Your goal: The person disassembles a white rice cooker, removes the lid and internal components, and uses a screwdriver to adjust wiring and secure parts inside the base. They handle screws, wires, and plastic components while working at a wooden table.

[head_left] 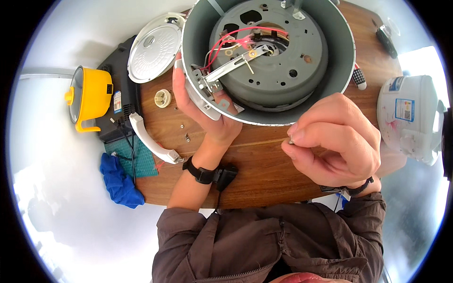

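Note:
A round gray metal appliance housing (264, 61) with red wires and a silver strip (226, 68) inside is held up at the top centre. My left hand (207, 113) grips its left side, fingers around a white plastic part (198, 99) at the rim, with some fingertips showing near a metal bracket (214, 85). Just below the housing's right lower rim, my right hand (339, 141) pinches a tiny silver screw (291, 141) between thumb and finger. Small screws (188, 137) lie on the wooden table below a round cream fitting (162, 98).
The wooden table (255, 174) holds a white lid (155, 52), white handle (151, 139), yellow pot (94, 99) on a black case, blue cloth (118, 184) on a green mat, a white rice cooker (406, 118) at right and tools (387, 40) at the back right.

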Motion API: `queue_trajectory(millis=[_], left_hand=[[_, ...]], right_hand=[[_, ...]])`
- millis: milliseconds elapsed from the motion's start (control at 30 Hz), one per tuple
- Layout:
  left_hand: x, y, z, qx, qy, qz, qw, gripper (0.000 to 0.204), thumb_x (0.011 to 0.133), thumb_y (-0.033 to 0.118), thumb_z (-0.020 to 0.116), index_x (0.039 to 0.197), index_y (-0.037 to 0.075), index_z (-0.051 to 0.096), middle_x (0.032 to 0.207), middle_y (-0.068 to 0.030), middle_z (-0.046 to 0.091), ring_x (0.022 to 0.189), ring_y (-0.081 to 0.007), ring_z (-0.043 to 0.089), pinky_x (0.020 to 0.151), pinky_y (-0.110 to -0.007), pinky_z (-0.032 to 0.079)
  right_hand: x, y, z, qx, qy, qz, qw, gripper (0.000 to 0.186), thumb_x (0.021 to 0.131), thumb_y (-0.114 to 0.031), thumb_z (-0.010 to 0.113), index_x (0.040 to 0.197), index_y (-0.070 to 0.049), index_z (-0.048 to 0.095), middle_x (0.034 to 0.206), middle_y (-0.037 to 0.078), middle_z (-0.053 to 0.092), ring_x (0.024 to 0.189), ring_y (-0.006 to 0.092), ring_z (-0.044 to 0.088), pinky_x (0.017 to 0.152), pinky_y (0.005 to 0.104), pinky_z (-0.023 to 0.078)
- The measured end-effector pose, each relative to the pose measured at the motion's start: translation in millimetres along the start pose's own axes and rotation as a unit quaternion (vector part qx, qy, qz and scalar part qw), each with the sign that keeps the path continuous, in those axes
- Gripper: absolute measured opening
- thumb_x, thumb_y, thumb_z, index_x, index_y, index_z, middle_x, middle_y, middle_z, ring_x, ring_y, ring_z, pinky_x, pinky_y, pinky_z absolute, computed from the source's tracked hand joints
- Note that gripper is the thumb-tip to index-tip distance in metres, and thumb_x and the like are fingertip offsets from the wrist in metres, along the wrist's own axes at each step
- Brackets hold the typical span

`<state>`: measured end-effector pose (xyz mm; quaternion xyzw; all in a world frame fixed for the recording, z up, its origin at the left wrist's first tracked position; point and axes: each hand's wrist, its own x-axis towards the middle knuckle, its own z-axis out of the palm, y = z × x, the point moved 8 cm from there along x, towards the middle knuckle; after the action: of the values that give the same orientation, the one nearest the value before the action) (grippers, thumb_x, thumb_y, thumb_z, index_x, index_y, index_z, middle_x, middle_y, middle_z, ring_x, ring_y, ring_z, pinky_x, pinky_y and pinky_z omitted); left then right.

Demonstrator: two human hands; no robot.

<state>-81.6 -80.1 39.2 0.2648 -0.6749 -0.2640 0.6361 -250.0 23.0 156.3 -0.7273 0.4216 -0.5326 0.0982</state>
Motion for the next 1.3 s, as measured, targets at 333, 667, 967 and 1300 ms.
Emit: queue_trajectory(millis=[333,667,967,1300], left_hand=[[4,3,-1,0.082,-0.011,0.028,0.996,0.079,0.104,0.038,0.058,0.158,0.001,0.013,0.163,-0.0286,0.023,0.147,-0.0396,0.037,0.119,-0.053,0.036],[1,-2,-4,0.081,0.007,-0.002,0.997,0.076,0.104,0.034,0.060,0.158,0.003,0.015,0.163,-0.0297,0.022,0.147,-0.0399,0.038,0.118,-0.054,0.039],[0,-5,-4,0.062,0.028,-0.002,0.998,0.079,0.102,0.037,0.063,0.158,0.005,0.016,0.162,-0.0318,0.023,0.146,-0.0430,0.038,0.118,-0.057,0.040],[0,-15,-5,0.014,0.045,0.004,0.999,0.070,0.102,0.026,0.063,0.156,0.009,0.022,0.157,-0.0312,0.030,0.141,-0.0433,0.043,0.115,-0.055,0.041]], right_hand=[[0,-1,-3,-0.027,0.023,-0.016,0.999,0.031,0.068,0.014,0.077,0.094,0.000,0.066,0.087,0.014,0.069,0.072,0.0234,0.068,0.060,0.0304,0.054],[2,13,-6,-0.076,0.033,-0.005,0.997,0.033,0.071,0.014,0.073,0.096,-0.004,0.063,0.091,0.012,0.070,0.072,0.0253,0.068,0.061,0.0320,0.055],[0,15,0,-0.096,0.001,0.004,0.995,0.040,0.070,0.015,0.073,0.099,-0.008,0.060,0.091,0.008,0.069,0.068,0.0236,0.064,0.058,0.0322,0.052],[-1,13,5,-0.099,-0.023,0.011,0.995,0.032,0.078,0.009,0.071,0.102,-0.006,0.058,0.095,0.011,0.068,0.073,0.0248,0.064,0.059,0.0343,0.051]])
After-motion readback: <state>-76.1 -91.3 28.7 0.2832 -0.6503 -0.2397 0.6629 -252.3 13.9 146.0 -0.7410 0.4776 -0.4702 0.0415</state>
